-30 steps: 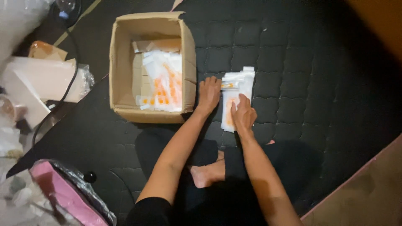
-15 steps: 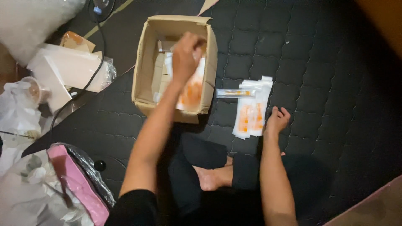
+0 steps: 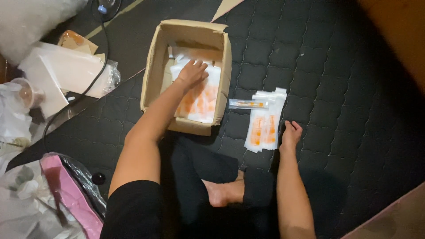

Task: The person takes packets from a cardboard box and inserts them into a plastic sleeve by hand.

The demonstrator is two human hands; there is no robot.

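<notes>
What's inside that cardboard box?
The cardboard box holds clear packets with orange contents, and the left hand lies flat on them. What lies beneath the packets is covered.

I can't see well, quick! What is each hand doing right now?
Left hand: open, flat on the packets in the box.
Right hand: open, holding nothing, beside the pile of packets.

Left hand: my left hand [image 3: 191, 73] lies flat, fingers spread, on the clear orange-printed packets [image 3: 200, 99] inside the cardboard box [image 3: 188, 32].
Right hand: my right hand [image 3: 291, 135] rests open on the dark quilted mat [image 3: 345, 88], touching the stack of packets [image 3: 264, 126] beside the box.
Between: one narrow packet [image 3: 248, 104].
</notes>
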